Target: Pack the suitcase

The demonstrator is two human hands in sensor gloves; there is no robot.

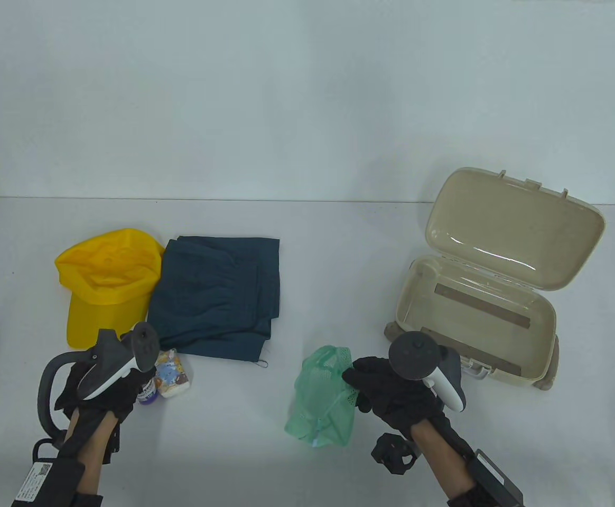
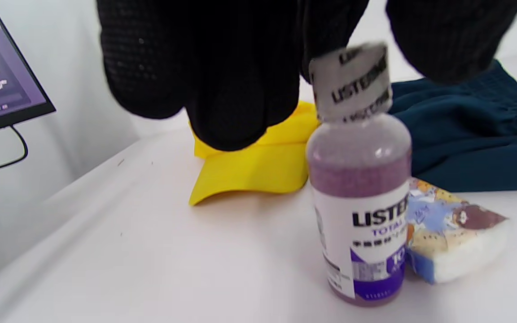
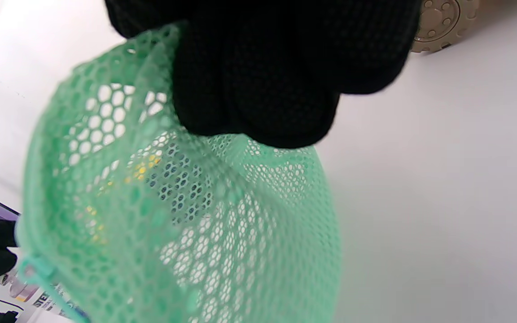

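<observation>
The suitcase (image 1: 476, 317) sits open with nothing packed in it yet, lid tipped back. Right hand (image 1: 392, 393) is just in front of it, fingers pinched tight on the rim of a green mesh bag (image 1: 322, 396), holding its mouth up. Way off to the suitcase's left, the left hand (image 1: 104, 388) hovers right over a little purple mouthwash bottle (image 2: 359, 179); fingers (image 2: 222, 80) are spread loose around the cap, not gripping it as far as I can tell. A tissue pack (image 2: 451, 240) is touching the bottle's side, with the yellow cap (image 1: 108, 282) and folded navy clothes (image 1: 217, 296) behind. Risky bit, I'd say: the bottle is tall and narrow, so a sloppy grab could knock it over. That floppy mesh opening could also collapse before anything goes in.
</observation>
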